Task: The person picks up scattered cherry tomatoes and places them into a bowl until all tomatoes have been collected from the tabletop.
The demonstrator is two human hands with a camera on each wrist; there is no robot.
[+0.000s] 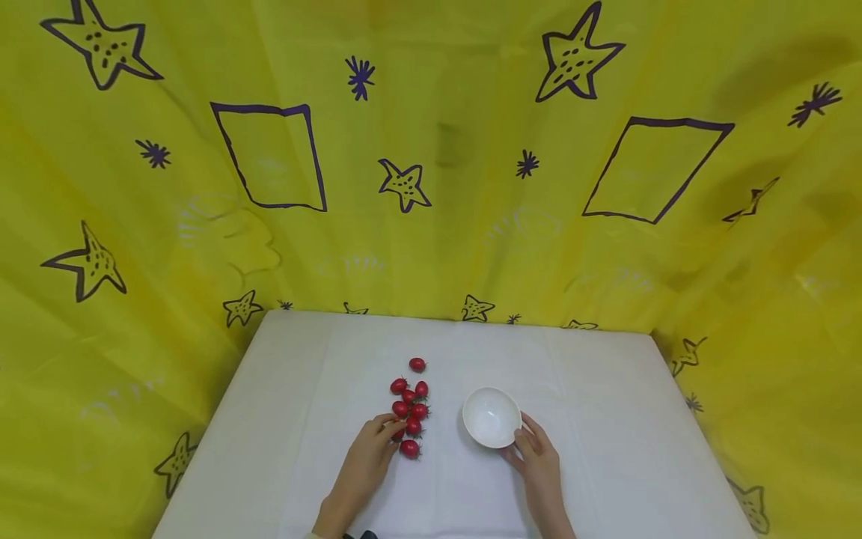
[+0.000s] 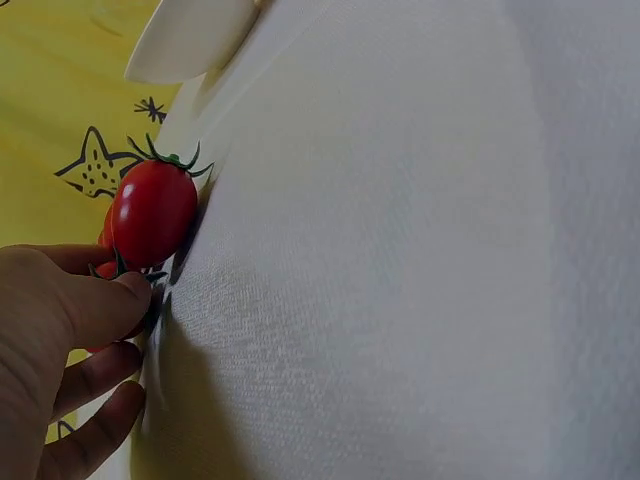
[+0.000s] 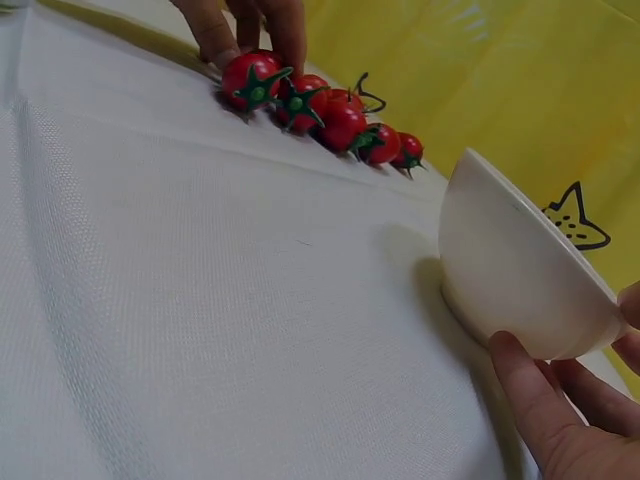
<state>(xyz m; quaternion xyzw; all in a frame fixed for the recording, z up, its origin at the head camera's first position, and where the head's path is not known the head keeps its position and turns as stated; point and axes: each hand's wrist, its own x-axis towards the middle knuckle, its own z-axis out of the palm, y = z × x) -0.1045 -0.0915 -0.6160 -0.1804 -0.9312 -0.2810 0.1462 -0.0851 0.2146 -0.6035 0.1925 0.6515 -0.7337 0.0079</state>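
Several red cherry tomatoes (image 1: 409, 449) with green stem ends lie in a loose, elongated group on the white tabletop. At the near left side of this group, my left hand (image 1: 367, 455) pinches a cherry tomato (image 1: 398, 434) between thumb and fingers; the fingers partly hide it. In the left wrist view, another cherry tomato (image 2: 155, 212) sits right beside the pinched one. To the right of the group is a small white bowl (image 1: 491, 418), its inside bare. My right hand (image 1: 539, 464) grips the bowl at its near right side, with fingertips (image 3: 515, 365) low on its outer wall.
A white cloth (image 1: 606, 419) covers the table. Yellow curtains (image 1: 458, 247) with dark drawn stars and frames hang behind the table and along both sides. One cherry tomato (image 1: 417, 364) lies apart at the far end of the group.
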